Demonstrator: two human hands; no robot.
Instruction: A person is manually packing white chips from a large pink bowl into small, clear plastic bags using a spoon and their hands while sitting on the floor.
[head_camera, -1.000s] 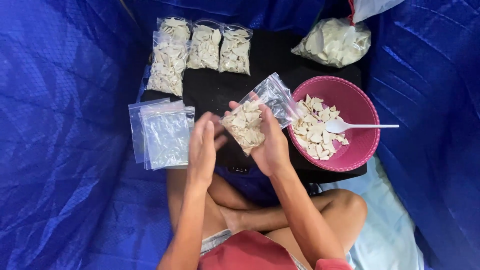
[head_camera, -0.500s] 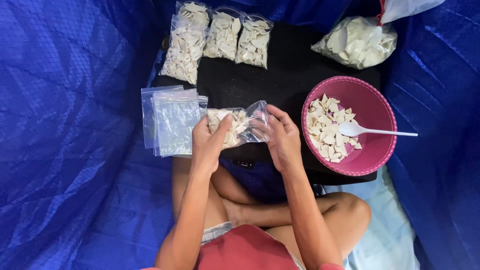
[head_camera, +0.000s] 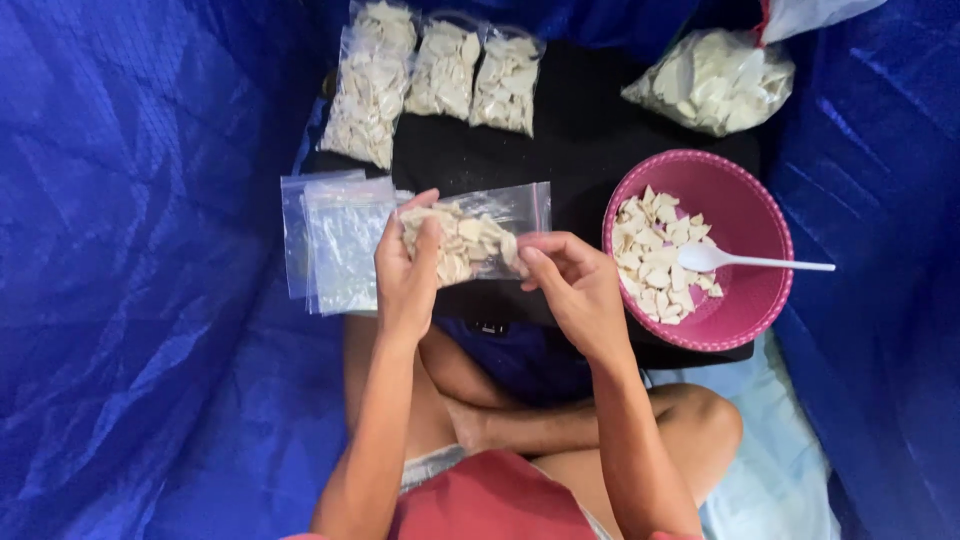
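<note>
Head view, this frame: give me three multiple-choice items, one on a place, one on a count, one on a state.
1. Where does the white plastic spoon lie?
A. in the round pink plastic bowl
B. on the stack of empty clear bags
C. in the left hand

2. How many filled small clear bags lie in the row at the top?
A. one
B. three
C. five

3. How is the clear zip bag of pale chips held?
A. lying untouched
B. by the right hand alone
C. between left hand and right hand

Answers: 1 A, its scoop rests on the chips in the bowl. 2 B, three lie side by side. 3 C, a hand grips each end.
</note>
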